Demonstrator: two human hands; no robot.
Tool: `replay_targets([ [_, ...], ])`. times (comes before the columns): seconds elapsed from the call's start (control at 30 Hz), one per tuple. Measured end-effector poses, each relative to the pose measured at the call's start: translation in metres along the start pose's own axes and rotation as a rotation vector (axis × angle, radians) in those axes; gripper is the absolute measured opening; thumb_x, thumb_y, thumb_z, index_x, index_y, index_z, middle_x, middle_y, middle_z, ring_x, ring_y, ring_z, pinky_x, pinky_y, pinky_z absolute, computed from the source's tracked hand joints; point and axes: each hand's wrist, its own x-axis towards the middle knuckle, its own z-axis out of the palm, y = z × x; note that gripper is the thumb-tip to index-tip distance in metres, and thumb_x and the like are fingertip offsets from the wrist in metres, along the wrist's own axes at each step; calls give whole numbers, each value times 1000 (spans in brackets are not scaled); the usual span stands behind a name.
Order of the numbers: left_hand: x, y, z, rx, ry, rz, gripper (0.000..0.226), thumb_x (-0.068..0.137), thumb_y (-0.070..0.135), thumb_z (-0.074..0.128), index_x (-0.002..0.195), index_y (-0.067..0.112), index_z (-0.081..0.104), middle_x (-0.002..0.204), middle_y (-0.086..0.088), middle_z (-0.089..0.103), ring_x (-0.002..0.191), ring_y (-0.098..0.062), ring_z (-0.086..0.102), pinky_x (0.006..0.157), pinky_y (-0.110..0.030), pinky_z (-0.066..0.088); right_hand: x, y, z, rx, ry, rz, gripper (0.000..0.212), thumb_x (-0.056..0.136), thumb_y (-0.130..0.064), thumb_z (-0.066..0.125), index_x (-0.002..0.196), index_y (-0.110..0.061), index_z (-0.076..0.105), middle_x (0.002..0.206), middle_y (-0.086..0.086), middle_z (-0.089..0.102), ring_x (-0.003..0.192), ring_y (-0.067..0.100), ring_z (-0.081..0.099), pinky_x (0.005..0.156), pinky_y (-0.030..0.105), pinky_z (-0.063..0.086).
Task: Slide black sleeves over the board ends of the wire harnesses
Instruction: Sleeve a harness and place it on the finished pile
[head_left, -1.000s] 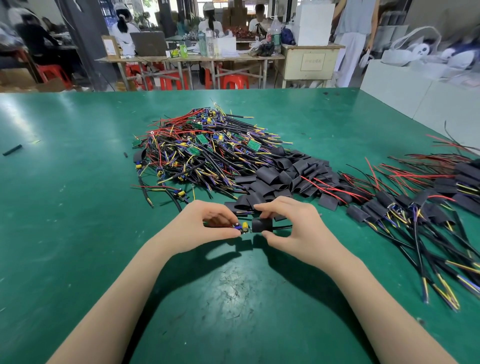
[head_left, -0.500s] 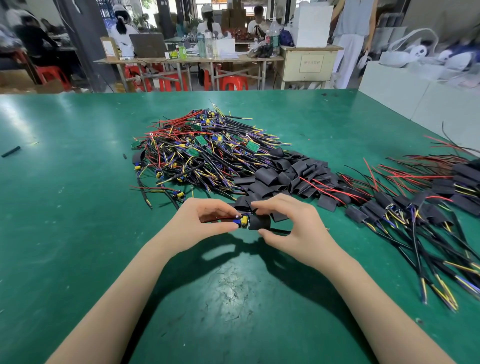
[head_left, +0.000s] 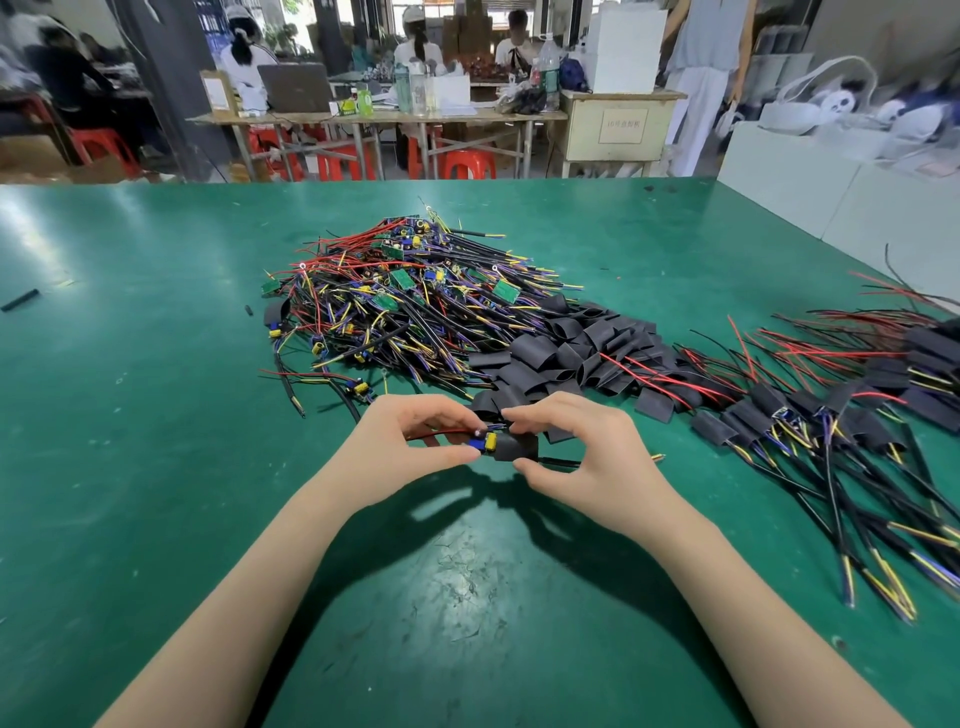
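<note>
Fingers of the left hand (head_left: 410, 447) are pinching the board end (head_left: 484, 441); the right hand (head_left: 582, 457) is gripping the black sleeve (head_left: 514, 448) partly over it, just in front of the wire pile (head_left: 405, 306)

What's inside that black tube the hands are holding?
The black sleeve in the right hand partly covers a small board; its blue and yellow parts stick out toward the left hand. What is deeper inside is hidden.

A factory assembly workshop: green workbench (head_left: 156, 415) heaped with wire harnesses (head_left: 395, 312), capped workers (head_left: 244, 47) at tables behind
</note>
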Motion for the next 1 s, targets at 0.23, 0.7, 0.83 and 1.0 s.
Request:
replay_targets([
  [0.23,0,3,3,-47,26,-52,19,77,16,80,85,33,77,85,6,76,77,-5,70,76,-14,52,0,1,2,17,40,-41,42,73,-5,77,112,-18,70,96,-7,68,93,3,61,80,23,49],
  [0.7,1,3,1,-143,105,-58,16,75,6,80,89,14,76,86,-2,77,77,-6,70,76,-13,50,-1,4,4,-336,97,36,38,76,-41,78,107,-20,71,90,-9,69,87,15,63,88,34,39],
  [0.83,1,2,2,-103,77,-70,21,78,7,79,95,18,75,88,-1,77,81,-8,70,78,-14,51,-1,5,4,-432,-27,23,24,86,-45,64,92,-22,67,80,-11,64,82,17,57,85,32,34],
  [1.0,1,-1,3,-103,78,-72,19,78,6,79,92,18,75,87,-2,77,79,-9,70,78,-15,52,-1,7,6,-479,-92,16,24,89,-40,56,105,-26,67,83,-9,64,89,16,54,84,28,31],
])
